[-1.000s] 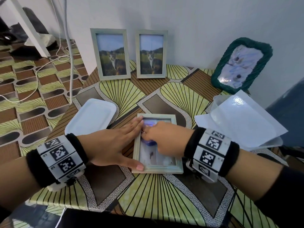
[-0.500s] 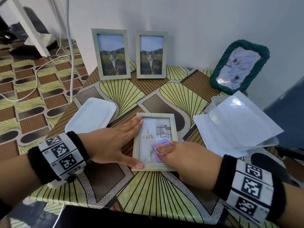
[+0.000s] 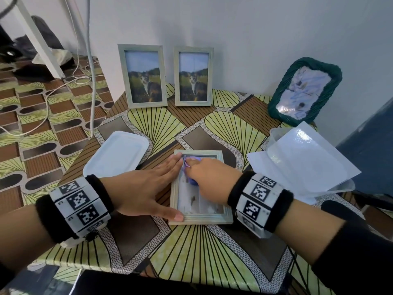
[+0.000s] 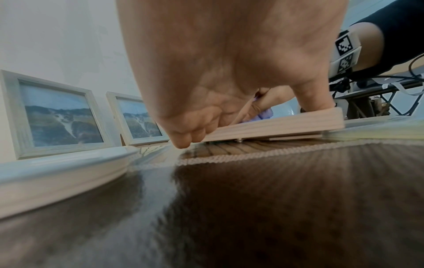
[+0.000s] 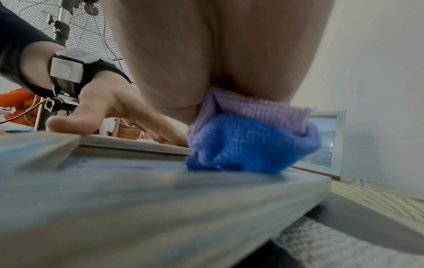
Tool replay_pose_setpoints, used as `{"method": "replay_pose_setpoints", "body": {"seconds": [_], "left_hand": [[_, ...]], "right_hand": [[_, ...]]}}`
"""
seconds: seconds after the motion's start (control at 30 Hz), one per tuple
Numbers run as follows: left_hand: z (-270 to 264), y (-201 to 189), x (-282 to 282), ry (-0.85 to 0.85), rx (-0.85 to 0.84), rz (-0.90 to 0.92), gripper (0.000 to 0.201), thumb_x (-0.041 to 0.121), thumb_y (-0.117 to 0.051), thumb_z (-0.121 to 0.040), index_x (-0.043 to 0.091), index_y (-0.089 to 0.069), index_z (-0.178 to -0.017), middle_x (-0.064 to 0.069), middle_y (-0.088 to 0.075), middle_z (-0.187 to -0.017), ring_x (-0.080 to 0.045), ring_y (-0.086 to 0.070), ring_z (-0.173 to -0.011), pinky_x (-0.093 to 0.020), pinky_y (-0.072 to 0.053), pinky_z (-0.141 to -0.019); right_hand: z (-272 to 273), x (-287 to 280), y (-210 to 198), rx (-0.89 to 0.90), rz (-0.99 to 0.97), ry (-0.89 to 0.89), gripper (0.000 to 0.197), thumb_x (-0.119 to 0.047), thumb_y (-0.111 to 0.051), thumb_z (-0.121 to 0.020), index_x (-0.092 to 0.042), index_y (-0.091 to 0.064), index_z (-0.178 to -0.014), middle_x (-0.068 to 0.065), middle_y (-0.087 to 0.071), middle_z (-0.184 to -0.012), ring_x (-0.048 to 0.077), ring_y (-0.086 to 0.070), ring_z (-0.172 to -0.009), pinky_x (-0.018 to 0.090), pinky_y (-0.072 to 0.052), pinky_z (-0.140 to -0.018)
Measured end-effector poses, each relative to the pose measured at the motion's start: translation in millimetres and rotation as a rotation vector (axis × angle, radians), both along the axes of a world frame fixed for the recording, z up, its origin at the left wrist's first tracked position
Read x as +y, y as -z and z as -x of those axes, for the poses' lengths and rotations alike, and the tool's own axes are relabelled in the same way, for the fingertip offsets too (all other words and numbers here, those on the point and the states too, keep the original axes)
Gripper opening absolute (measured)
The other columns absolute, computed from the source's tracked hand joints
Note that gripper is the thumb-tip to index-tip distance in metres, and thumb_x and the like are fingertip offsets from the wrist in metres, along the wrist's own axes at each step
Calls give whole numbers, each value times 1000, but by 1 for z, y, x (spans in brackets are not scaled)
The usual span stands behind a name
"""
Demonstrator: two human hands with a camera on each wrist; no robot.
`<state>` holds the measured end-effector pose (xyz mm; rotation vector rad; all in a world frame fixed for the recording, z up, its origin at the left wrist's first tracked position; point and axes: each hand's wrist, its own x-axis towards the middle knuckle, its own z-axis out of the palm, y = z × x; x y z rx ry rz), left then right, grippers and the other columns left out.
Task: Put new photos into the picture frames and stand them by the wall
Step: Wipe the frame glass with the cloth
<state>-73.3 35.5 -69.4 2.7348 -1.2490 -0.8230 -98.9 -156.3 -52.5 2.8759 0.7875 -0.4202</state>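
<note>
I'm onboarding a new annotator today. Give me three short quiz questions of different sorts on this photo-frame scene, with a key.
1. True or false: the left hand lies flat against the frame on the table.
2. How many frames with cat photos stand by the wall?
3. The right hand grips: A) a photo B) a cloth C) a lid

Key: 1 true; 2 two; 3 B

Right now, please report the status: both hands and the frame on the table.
Left hand flat, bracing pale wooden frame lying face up. Right hand grips blue-purple cloth, wiping glass. Two cat-photo frames at wall. Nothing blocking.
</note>
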Motion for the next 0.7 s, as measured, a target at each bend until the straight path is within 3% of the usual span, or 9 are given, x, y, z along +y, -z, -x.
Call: {"method": "replay_pose_setpoints", "body": {"seconds": [0.1,0.17,0.23,0.3,0.4,0.47,0.53,0.63,0.7], "left_hand": [[1,1,0,5,-34,-9,124,97,-34,-68,29,37,-144,19,46,-148,6,32,-138,-18,4,-115],[1,2,1,15,-56,-10,124,97,-33,-68,28,35,-145,17,45,-148,5,33,-138,-19,6,-115],[0,1,1,26,-64,-9,123,97,-32,-68,28,35,-145,17,45,-148,4,33,-139,-20,6,-117],[-1,0,1,25,-64,0,123,96,-34,-69,28,32,-146,16,43,-150,4,32,-140,-20,6,-117],[-2,-1,1,-1,-60,7,126,96,-39,-67,27,27,-149,16,39,-152,4,26,-142,-19,5,-117],[-2,-4,-1,-29,-46,15,127,94,-43,-66,27,23,-152,16,34,-155,4,20,-144,-18,3,-116],[-3,-11,-3,-50,-46,38,122,90,-44,-69,25,14,-155,14,24,-159,5,15,-144,-19,2,-117],[0,-28,-10,-85,-69,135,110,86,-37,-73,26,1,-157,15,8,-162,6,7,-145,-20,-3,-118],[9,-38,-18,-102,-102,230,100,84,-35,-77,30,-9,-157,15,-3,-163,2,-10,-146,-21,-11,-118]], "right_hand": [[6,1,-1,29,20,28,55,-23,-52,-97,-7,-34,-146,12,-28,-154,30,-36,-135,36,-33,-106],[15,-5,2,19,-83,61,55,-24,-48,-98,-12,-31,-149,9,-25,-156,30,-30,-139,40,-29,-111],[27,-18,6,28,-261,70,51,-25,-42,-100,-20,-32,-149,2,-23,-160,21,-16,-147,46,-15,-119],[39,-35,6,130,-578,154,54,-40,-44,-98,-32,-31,-150,-12,-22,-159,2,-6,-148,40,-6,-119],[56,-57,4,251,-1024,371,49,-52,-50,-96,-37,-44,-142,-22,-42,-146,-10,-32,-137,28,-27,-117],[67,-65,8,268,-1182,482,41,-37,-55,-96,-28,-55,-136,-17,-58,-134,-5,-50,-126,29,-38,-111],[77,-66,12,249,-1291,544,39,-16,-57,-97,-27,-55,-134,-12,-68,-122,-1,-58,-119,22,-44,-103],[83,-70,16,160,-1421,625,38,1,-53,-96,-20,-60,-128,-5,-72,-114,8,-64,-114,26,-49,-98],[82,-74,16,123,-1496,688,36,6,-53,-94,-18,-64,-119,-1,-73,-111,11,-66,-111,26,-51,-96]]}}
